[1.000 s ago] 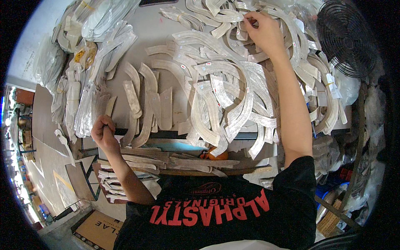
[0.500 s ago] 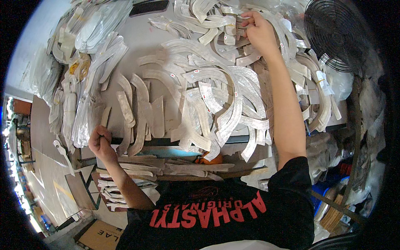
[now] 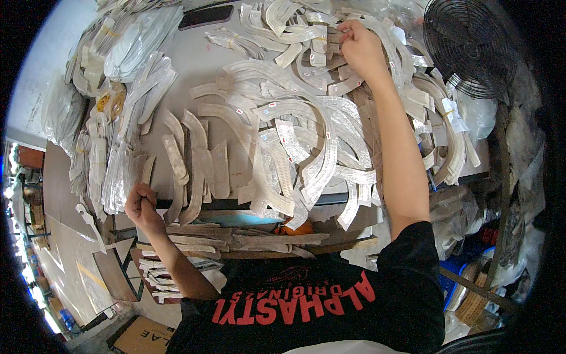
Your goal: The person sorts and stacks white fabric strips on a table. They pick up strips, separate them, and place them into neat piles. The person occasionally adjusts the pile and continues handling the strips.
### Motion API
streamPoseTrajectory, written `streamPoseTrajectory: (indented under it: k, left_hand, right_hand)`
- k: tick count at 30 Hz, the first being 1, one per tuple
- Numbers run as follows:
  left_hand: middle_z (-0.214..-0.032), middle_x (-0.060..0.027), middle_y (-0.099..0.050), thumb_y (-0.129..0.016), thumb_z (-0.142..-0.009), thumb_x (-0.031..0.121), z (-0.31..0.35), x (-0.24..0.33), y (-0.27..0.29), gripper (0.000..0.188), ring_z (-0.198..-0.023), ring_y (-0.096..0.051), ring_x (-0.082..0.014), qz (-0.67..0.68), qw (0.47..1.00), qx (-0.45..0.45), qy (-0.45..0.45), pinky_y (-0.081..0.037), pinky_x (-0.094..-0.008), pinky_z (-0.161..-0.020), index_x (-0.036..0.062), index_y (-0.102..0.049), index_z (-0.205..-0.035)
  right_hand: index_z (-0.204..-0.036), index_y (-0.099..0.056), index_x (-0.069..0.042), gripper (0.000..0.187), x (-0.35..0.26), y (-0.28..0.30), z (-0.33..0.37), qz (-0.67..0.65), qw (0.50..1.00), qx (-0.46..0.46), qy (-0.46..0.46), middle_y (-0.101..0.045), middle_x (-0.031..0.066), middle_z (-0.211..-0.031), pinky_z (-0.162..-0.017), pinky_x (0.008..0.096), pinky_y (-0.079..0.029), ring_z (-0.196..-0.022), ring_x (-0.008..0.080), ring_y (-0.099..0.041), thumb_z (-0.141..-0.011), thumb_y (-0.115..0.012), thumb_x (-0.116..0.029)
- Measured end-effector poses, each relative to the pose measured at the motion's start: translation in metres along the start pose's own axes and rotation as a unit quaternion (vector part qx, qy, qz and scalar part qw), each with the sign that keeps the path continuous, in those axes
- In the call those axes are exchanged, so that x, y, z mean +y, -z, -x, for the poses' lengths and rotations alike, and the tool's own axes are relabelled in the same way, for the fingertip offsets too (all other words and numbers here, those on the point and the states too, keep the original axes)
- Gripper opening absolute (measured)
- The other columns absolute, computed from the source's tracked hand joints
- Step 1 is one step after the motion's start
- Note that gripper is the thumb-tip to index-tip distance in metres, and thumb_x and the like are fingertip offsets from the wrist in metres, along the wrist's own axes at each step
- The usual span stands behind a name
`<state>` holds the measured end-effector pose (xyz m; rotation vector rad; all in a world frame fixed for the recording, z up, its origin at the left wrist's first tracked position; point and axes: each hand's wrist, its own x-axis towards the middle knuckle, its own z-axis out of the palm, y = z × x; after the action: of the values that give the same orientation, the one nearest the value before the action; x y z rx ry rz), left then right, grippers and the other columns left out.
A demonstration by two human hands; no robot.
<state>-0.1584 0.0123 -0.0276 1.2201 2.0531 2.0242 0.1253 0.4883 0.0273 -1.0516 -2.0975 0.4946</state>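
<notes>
My right hand (image 3: 361, 50) reaches out over the far part of a heap of pale curved strips (image 3: 321, 171). Its fingers are bent and somewhat apart, close above the strips, and I see nothing held in them. Near the fingertips lies a banded bundle (image 3: 318, 44) of such strips. My left hand (image 3: 143, 206) is a closed fist at the table's near edge. A short beige strip (image 3: 148, 170) stands out just beyond it; whether the fist grips this strip cannot be told. More long strips (image 3: 196, 159) lie to the fist's right.
Stacked strips in clear plastic (image 3: 127, 50) line the left side. A dark phone (image 3: 205, 17) lies at the back. The black fan (image 3: 469, 47) stands at far right. Below the table edge, a shelf holds more strips (image 3: 271, 239) and an orange object (image 3: 296, 226).
The view has shifted slightly. My right hand's fingers have drawn a little closer together over the strips. My left fist stays at the table edge.
</notes>
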Motion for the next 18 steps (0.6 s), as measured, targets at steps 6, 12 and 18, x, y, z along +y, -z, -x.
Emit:
streamPoseTrajectory:
  k: [6, 12, 18]
  left_hand:
    - [-0.07, -0.0001, -0.042, -0.036, -0.074, -0.011, 0.0, 0.005, -0.003, 0.017, -0.063, -0.032, -0.0072, 0.007, 1.0, 0.007, 0.013, -0.021, -0.0253, -0.055, 0.003, -0.047, -0.073]
    - [-0.07, 0.0002, -0.041, -0.036, -0.074, -0.01, 0.002, 0.001, 0.001, 0.017, -0.061, -0.031, -0.0072, -0.007, 1.0, 0.008, 0.006, -0.021, -0.0259, -0.055, 0.003, -0.047, -0.073]
    - [-0.07, 0.0004, -0.042, -0.037, -0.075, -0.009, 0.0, 0.004, 0.0, 0.017, -0.061, -0.032, -0.0072, -0.006, 1.0, -0.009, 0.002, -0.021, -0.0259, -0.055, 0.0041, -0.048, -0.072]
  right_hand:
    - [-0.111, -0.075, -0.001, 0.037, -0.009, 0.001, 0.004, 0.022, 0.999, 0.006, 0.034, -0.078, 0.0198, -0.096, -0.086, 0.0468, -0.059, -0.095, 0.0388, -0.076, -0.088, -0.074, -0.029]
    - [-0.118, -0.074, -0.001, 0.058, -0.03, -0.004, 0.015, 0.142, 0.988, -0.049, 0.024, -0.076, 0.0215, -0.112, -0.099, 0.0459, -0.056, -0.109, 0.0408, -0.072, -0.082, -0.084, -0.045]
    - [-0.117, -0.072, 0.006, 0.056, -0.015, -0.008, 0.013, 0.142, 0.984, 0.013, 0.107, -0.072, 0.0327, -0.118, -0.096, 0.0486, -0.058, -0.106, 0.0461, -0.072, -0.083, -0.078, -0.038]
